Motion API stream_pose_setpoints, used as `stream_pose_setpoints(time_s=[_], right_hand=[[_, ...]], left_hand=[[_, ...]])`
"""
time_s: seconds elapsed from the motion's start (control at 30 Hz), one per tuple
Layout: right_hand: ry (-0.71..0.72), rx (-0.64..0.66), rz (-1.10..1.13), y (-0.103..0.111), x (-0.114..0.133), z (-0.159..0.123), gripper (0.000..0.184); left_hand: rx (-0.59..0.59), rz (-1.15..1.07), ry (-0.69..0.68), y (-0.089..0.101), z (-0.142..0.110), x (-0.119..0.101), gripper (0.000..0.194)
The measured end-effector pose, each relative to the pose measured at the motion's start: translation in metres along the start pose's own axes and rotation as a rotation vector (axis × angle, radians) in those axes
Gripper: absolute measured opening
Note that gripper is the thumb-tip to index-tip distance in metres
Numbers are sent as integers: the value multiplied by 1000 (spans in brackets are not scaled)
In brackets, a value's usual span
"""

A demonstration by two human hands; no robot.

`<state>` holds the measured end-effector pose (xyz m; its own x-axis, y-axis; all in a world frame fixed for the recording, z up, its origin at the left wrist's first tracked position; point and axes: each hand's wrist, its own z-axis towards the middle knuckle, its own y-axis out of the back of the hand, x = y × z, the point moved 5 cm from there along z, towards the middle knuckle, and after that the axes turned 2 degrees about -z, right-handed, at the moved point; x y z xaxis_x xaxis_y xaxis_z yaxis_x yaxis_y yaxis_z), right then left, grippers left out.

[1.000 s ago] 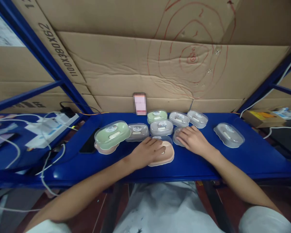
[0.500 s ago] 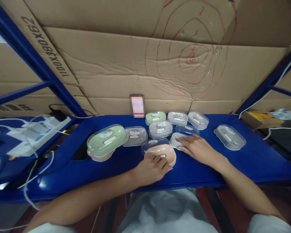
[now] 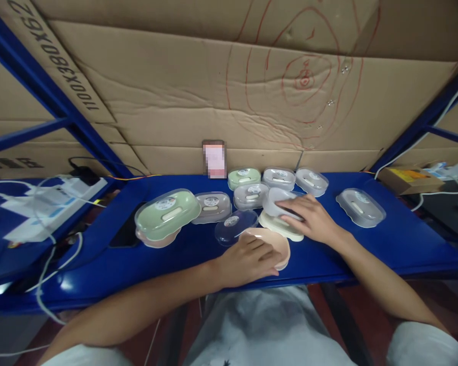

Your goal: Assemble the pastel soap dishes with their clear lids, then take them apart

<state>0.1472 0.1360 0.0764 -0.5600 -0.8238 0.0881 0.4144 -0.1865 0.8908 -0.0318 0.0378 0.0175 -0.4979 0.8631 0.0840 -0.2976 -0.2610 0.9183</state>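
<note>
My left hand point(image 3: 248, 260) is closed, its fingers curled into a peach oval soap dish point(image 3: 280, 245) near the table's front edge. A pale grey-white oval dish part point(image 3: 275, 201) is gripped by my right hand point(image 3: 316, 217), thumb and fingers on its near side. That part is tilted and raised above a cream scalloped base point(image 3: 278, 226), which lies partly under my right fingers. Left of the peach dish rests a clear lid point(image 3: 234, 227) with a round sticker. Another clear lid seems mostly hidden behind the raised part.
Lidded soap dishes, green point(image 3: 244, 178) and grey point(image 3: 278, 179) among them, stand at the back. A green dish point(image 3: 168, 213) sits on a pinkish one at left. One grey dish point(image 3: 361, 207) is apart at right. A phone point(image 3: 215, 158) leans on the cardboard; power strips point(image 3: 55, 203) lie left.
My right hand has lifted the grey-white part, showing the cream base beneath. My left hand and the peach dish have shifted slightly right, uncovering more of the clear lid. The view has tilted down slightly.
</note>
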Motion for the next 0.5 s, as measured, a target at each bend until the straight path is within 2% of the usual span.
stream_pose_setpoints(time_s=[0.07, 0.2, 0.3, 0.37, 0.43, 0.5], right_hand=[[-24, -9, -79, 2, -4, 0, 43], [-168, 29, -287, -6, -29, -3, 42], [-204, 52, -306, -12, -44, 4, 41], [-177, 45, -247, -16, -47, 20, 40], [-81, 84, -137, -24, -44, 46, 42], [24, 189, -20, -36, -40, 77, 62]], left_hand=[[2, 0, -28, 0, -1, -2, 40], [14, 4, -38, -1, -3, -1, 36], [11, -13, -23, -4, -4, 2, 32], [3, -23, -26, -6, -3, 3, 32], [-13, -7, -27, -4, -1, 3, 31], [-31, 39, -24, -1, 1, 4, 31]])
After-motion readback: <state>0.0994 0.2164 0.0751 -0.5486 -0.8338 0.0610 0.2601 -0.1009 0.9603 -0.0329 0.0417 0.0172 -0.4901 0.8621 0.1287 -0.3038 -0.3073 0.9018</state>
